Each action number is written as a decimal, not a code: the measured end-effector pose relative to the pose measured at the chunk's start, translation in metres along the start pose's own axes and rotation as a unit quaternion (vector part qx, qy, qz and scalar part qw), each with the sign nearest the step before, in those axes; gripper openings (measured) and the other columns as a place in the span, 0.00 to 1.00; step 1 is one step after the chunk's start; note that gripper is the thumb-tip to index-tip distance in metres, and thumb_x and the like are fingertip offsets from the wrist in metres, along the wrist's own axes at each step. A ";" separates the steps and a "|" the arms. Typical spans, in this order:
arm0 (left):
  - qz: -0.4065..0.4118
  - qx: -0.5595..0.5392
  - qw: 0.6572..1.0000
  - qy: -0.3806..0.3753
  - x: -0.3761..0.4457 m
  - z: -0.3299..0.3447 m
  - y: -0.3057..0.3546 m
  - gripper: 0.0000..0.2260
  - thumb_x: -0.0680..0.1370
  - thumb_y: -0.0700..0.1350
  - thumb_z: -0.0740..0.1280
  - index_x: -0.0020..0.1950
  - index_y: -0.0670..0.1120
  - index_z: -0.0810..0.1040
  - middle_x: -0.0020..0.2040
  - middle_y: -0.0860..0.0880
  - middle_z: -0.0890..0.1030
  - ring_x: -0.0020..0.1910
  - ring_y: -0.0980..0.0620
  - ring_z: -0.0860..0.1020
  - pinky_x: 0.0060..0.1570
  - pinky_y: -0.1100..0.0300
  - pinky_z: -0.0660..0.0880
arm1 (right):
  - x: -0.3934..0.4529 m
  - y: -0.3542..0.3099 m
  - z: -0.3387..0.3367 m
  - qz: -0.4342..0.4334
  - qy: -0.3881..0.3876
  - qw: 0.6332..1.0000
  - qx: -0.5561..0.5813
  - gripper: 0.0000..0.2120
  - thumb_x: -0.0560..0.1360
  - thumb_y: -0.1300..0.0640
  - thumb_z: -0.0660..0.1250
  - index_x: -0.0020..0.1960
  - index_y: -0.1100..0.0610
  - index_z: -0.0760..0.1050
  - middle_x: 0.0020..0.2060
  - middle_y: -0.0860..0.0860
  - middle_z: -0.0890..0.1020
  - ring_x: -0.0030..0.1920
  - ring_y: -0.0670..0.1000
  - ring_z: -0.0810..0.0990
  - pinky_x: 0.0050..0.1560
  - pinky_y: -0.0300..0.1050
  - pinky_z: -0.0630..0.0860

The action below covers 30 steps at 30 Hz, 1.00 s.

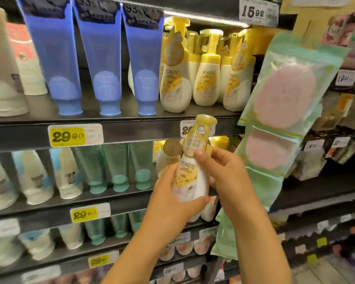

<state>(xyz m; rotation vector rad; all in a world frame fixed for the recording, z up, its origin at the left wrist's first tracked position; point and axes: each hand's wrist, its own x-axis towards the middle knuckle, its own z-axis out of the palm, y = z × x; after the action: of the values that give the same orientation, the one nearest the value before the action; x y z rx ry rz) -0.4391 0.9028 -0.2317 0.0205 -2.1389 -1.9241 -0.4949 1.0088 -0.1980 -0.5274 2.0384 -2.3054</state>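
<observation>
Bottle [190,173] upright, clamped between both hands: left hand [170,199] wraps base, right hand [225,173] pinches neck. Matching bottles [206,78] on shelf [131,130] above hands. Keep base supported, label forward, avoid pressing pump.

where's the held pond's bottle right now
Head view, centre: the Pond's bottle is held by the left hand and right hand, just left of the hanging green packs.
</observation>
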 end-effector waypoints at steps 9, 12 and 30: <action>-0.103 -0.151 0.983 0.007 -0.037 -0.017 -0.022 0.28 0.60 0.50 0.78 0.59 0.51 0.77 0.52 0.52 0.84 0.52 0.53 0.82 0.52 0.54 0.77 | -0.029 0.026 0.013 0.066 -0.009 0.985 0.160 0.15 0.68 0.53 0.67 0.49 0.63 0.80 0.39 0.58 0.85 0.40 0.55 0.84 0.39 0.47 0.82; -0.144 -0.229 0.963 0.006 -0.050 -0.019 -0.027 0.24 0.64 0.49 0.75 0.59 0.46 0.78 0.54 0.46 0.83 0.53 0.48 0.82 0.50 0.53 0.79 | -0.038 0.032 0.018 0.075 -0.012 0.981 0.177 0.14 0.67 0.52 0.68 0.47 0.62 0.80 0.39 0.57 0.84 0.40 0.54 0.83 0.40 0.49 0.81; -0.268 -0.512 0.812 -0.076 -0.084 -0.032 -0.029 0.23 0.74 0.58 0.61 0.53 0.41 0.83 0.56 0.37 0.81 0.43 0.40 0.82 0.31 0.56 0.80 | -0.082 0.023 0.037 0.058 -0.015 0.961 0.270 0.12 0.69 0.55 0.66 0.49 0.60 0.80 0.39 0.55 0.85 0.39 0.51 0.84 0.35 0.43 0.80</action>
<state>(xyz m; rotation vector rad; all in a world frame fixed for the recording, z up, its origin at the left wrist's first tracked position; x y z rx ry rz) -0.3559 0.8835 -0.2729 0.2910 -0.9137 -3.2507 -0.4127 0.9888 -0.2358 -0.3894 1.2874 -2.5985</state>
